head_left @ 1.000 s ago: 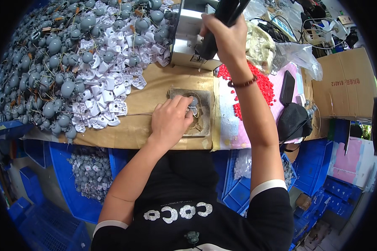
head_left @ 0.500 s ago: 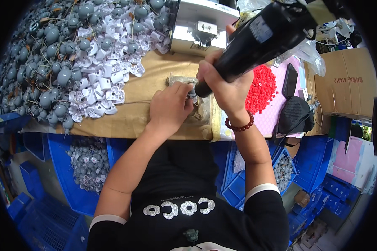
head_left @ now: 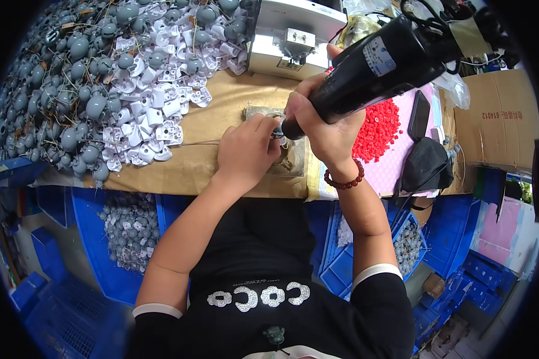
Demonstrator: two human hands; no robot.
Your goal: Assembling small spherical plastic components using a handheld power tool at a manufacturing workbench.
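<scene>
In the head view, the right hand (head_left: 335, 131) wraps round a black power tool (head_left: 365, 75), its tip at a small grey part (head_left: 278, 127) over the mid-table plate (head_left: 298, 169). The left hand (head_left: 245, 152) seems to pinch that part; fingers partly hide it. Likely working it with the tool, which calls for steady alignment. Near left, a blue crate (head_left: 91, 245) holds grey pieces (head_left: 132, 233).

this place is an assembly workshop. the work table (head_left: 203, 170) carries heaps of grey parts (head_left: 96, 107), white plastic pieces (head_left: 154, 115) and small red ones (head_left: 378, 128). a black handheld tool (head_left: 359, 78) is above it, and blue crates (head_left: 90, 251) stand below.
</scene>
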